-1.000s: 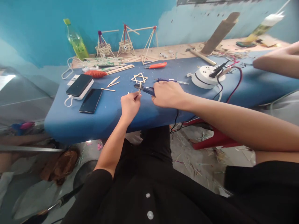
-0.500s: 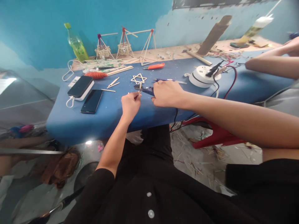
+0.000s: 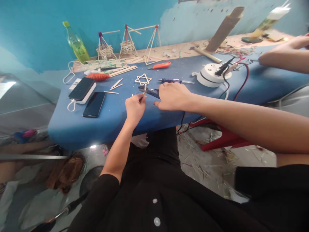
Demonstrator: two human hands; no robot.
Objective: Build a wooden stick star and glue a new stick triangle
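My left hand (image 3: 135, 105) pinches a short wooden stick (image 3: 145, 89) that points up from its fingertips. My right hand (image 3: 174, 96) is wrapped round the handles of dark cutting pliers (image 3: 152, 92), whose jaws lie at the stick. Just behind the jaws, a star made of thin sticks (image 3: 143, 79) rests on the blue table cover (image 3: 116, 120). Several short loose sticks (image 3: 116, 84) lie to the left of the star. Behind my right hand there is a dark blue pen-shaped tool (image 3: 171, 80).
A phone (image 3: 94, 104), a power bank (image 3: 82, 89) and orange thread (image 3: 98, 76) are on the left. An orange cutter (image 3: 161, 65) and stick frames (image 3: 127, 46) stand behind. To the right are a power strip (image 3: 210, 76), a hammer (image 3: 207, 55) and another person's arm (image 3: 285, 61).
The view has shifted slightly. My right thumb has moved outward from the plier handles, and more of the blue tool shows behind that hand. My left hand still pinches the stick.
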